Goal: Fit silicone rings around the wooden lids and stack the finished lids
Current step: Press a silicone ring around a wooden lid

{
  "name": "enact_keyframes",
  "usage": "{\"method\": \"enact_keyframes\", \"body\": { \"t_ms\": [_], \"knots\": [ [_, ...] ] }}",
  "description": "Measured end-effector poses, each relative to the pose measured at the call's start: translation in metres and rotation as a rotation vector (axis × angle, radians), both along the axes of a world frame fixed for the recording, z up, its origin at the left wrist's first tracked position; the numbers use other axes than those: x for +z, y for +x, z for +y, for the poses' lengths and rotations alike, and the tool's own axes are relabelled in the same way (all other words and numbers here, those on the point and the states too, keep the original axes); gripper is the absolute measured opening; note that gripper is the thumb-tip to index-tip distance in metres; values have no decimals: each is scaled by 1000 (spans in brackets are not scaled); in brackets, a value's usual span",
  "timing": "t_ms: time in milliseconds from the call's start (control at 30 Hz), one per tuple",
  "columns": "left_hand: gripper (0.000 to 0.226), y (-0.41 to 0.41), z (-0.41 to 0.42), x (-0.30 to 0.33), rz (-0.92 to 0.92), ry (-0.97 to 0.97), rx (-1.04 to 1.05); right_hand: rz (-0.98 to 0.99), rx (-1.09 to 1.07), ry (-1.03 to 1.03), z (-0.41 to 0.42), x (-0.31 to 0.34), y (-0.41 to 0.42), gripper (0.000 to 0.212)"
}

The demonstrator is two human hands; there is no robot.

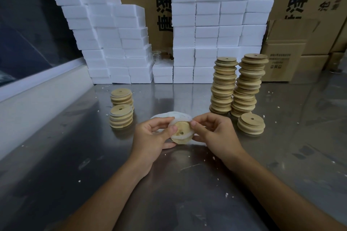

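Over the middle of the steel table both my hands hold one round wooden lid [182, 131] with a small centre hole. A translucent white silicone ring [185, 136] lies partly stretched across it. My left hand [154, 137] grips the lid's left edge, thumb on the ring. My right hand [214, 133] pinches the ring at the lid's upper right. Behind the lid lies a small pile of loose silicone rings [169, 115]. Two short stacks of ringed lids [121, 117] stand at the left. Two tall stacks of bare lids [234, 88] stand at the right, with a low pair of lids [251, 123] in front.
White foam blocks [206, 30] are piled in walls along the back of the steel table [93, 165], with cardboard boxes [287, 58] behind and to the right. A pale ledge [37, 95] runs along the left side. Foam crumbs dot the table.
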State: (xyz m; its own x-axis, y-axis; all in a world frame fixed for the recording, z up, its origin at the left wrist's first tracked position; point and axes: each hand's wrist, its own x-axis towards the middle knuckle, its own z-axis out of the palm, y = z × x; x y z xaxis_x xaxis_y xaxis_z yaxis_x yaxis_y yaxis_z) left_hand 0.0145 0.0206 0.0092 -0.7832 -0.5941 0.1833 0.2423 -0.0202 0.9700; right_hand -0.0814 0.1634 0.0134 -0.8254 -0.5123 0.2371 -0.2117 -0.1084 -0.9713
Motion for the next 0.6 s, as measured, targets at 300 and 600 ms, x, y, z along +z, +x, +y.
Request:
{"method": "enact_keyframes", "body": {
  "t_ms": [300, 600],
  "knots": [
    [19, -1, -2, -1, -32, -37, 76, -11, 17, 72, 1, 1, 0, 6],
    [23, 2, -2, 2, -16, -86, 26, -65, 59, 69, 4, 3, -2, 3]
  ]
}}
